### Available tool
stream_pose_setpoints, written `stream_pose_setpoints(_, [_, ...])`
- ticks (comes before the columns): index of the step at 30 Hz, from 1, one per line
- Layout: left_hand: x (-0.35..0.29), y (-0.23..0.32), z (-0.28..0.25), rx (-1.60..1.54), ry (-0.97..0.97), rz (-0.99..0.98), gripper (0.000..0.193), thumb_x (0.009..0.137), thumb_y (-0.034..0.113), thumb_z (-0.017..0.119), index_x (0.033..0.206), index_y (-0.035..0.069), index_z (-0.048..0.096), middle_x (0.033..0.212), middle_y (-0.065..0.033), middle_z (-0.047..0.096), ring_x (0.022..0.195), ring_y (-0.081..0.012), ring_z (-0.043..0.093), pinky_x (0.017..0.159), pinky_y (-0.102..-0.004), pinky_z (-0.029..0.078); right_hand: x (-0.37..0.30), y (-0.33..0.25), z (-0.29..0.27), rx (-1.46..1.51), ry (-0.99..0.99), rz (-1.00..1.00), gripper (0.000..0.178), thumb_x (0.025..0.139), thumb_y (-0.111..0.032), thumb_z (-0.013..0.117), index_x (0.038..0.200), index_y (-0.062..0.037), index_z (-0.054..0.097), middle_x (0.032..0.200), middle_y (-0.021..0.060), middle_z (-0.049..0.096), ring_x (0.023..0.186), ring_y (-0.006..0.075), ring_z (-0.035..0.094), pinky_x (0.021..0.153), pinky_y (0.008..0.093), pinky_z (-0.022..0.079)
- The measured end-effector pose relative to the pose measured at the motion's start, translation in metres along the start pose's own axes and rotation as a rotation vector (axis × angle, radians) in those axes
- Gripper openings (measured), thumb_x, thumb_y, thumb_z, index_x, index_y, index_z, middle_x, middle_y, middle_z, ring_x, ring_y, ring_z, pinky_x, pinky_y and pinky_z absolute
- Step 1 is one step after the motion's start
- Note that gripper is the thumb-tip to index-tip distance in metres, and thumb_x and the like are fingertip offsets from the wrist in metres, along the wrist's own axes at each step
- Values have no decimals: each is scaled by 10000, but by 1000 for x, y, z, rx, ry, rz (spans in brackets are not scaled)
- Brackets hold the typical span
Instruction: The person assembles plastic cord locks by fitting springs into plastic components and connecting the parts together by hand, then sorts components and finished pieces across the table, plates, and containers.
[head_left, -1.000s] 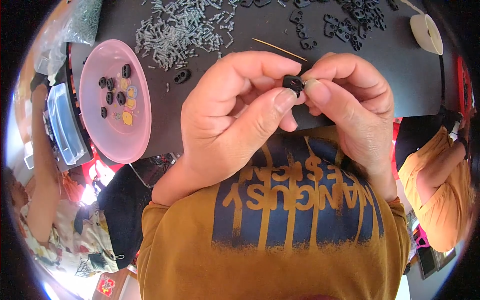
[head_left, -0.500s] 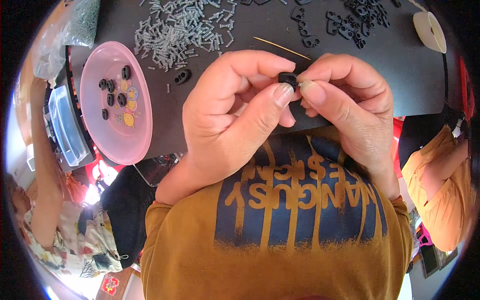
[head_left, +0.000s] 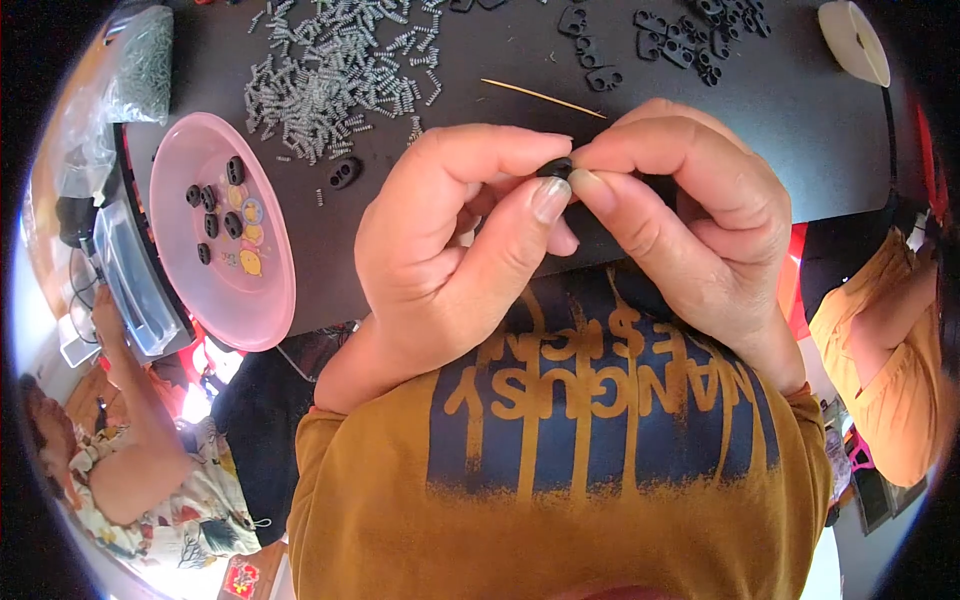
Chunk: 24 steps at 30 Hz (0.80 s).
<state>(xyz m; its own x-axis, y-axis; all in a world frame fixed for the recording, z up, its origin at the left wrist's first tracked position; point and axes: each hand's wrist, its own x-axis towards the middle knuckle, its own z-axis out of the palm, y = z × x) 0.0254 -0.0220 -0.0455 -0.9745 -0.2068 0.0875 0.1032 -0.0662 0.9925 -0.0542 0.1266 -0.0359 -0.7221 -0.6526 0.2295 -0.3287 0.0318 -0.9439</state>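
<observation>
Between the thumb and fingers of my left hand is a small black cord lock, held up over the near edge of the table. The thumb and forefinger of my right hand are pinched together against its right end; whatever sits between those fingertips is hidden. Just beyond my hands lies a thin wooden toothpick. A heap of small metal springs spreads to the far left, and a loose black cord lock rests beside it.
Several black cord locks lie in a pink oval bowl at left. Black two-holed pieces are scattered far right, near a pale roll. A clear bag of springs stands far left. One person sits left, another right.
My fingertips have come closer together round the cord lock; a small shiny bit that showed between them is out of sight. The view has shifted slightly. The left person's arm has moved.
</observation>
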Motion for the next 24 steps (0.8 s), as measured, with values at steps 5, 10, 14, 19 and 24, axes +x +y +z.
stream_pose_setpoints(5, [-1, -2, -3, 41, -71, 23, 189, 854, 5, 538, 1039, -17, 502, 802, -98, 583, 619, -116, 563, 553, -197, 469, 1, 4, -3, 16, -51, -37, 115, 748, 53, 624, 856, 16, 612, 762, 87, 596, 670, 159, 550, 598, 239, 418])
stream_pose_setpoints(10, [1, -3, -2, 21, -87, 15, 183, 859, 16, 538, 1036, -15, 504, 792, -96, 571, 603, -106, 541, 533, -187, 445, -5, 3, -3, 38, -23, 27, 129, 744, 58, 623, 866, 17, 616, 765, 94, 601, 677, 162, 560, 599, 241, 422])
stream_pose_setpoints(14, [1, -3, -7, 35, -132, -13, 188, 869, 34, 528, 1046, -18, 495, 784, -96, 567, 578, -93, 510, 522, -190, 423, -6, 6, 0, 9, 12, -17, 134, 738, 50, 629, 867, 16, 617, 759, 94, 604, 665, 173, 567, 584, 247, 427])
stream_pose_setpoints(19, [0, 0, -10, -47, -101, -51, 178, 868, 24, 526, 1040, -17, 515, 790, -76, 578, 591, -68, 512, 527, -182, 426, 0, 6, 3, -4, -6, -74, 123, 736, 38, 633, 855, 14, 613, 742, 94, 604, 643, 184, 568, 567, 252, 432])
stream_pose_setpoints(24, [0, 2, -15, 3, -143, -79, 168, 862, 7, 528, 1027, -22, 538, 777, -53, 586, 590, -49, 519, 524, -176, 427, 1, 3, 10, -46, 8, -45, 87, 727, 9, 619, 802, -31, 603, 687, 72, 588, 600, 225, 578, 528, 304, 442])
